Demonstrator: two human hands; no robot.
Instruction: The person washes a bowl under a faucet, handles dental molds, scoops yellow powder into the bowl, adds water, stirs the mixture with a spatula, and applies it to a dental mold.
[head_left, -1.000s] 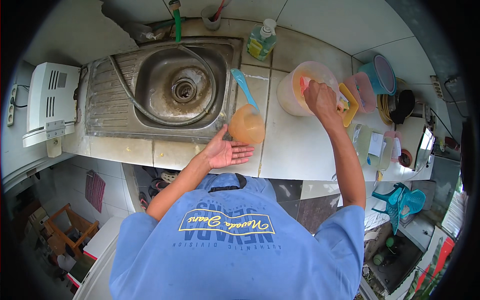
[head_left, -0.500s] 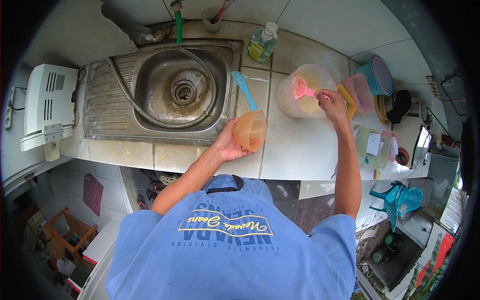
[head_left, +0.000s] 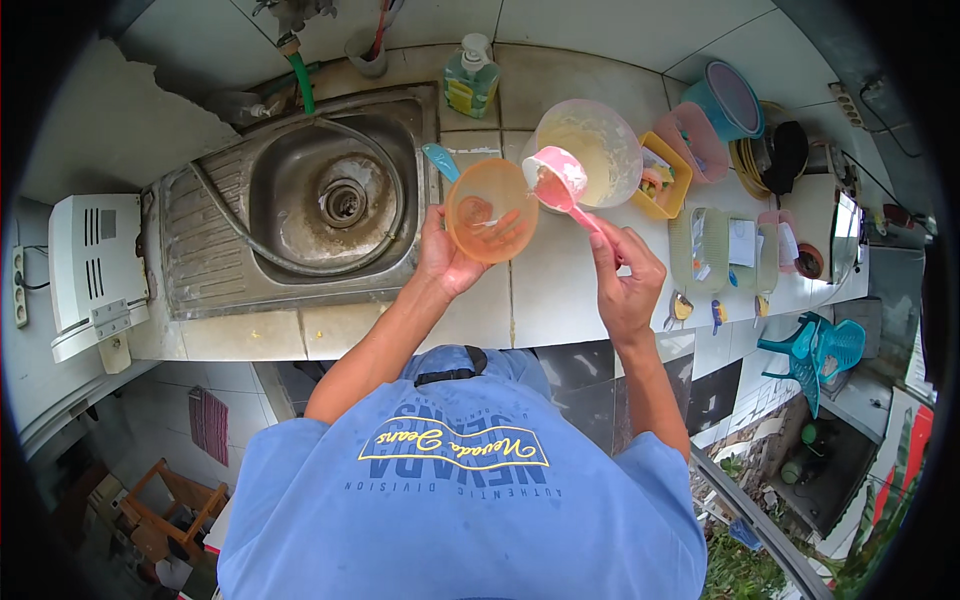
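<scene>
My left hand holds a translucent orange bowl from below, its opening facing up, and its fingers show through the base. Beside the bowl's right rim, a pink dipper is gripped by its handle in my right hand. The dipper's cup sits in front of a translucent pinkish bucket with a pale, yellowish inside. Something clear and wet seems to lie in the dipper. A light-blue utensil handle pokes out behind the bowl; its other end is hidden.
On the left a steel sink holds a grey hose. A green soap pump bottle stands behind. To the right are a yellow basket, a pink tub, a blue bucket and green baskets.
My right hand has drawn the dipper out of the bucket and moved it toward me, up to the bowl. The bowl has turned its opening upward. The view has shifted somewhat.
</scene>
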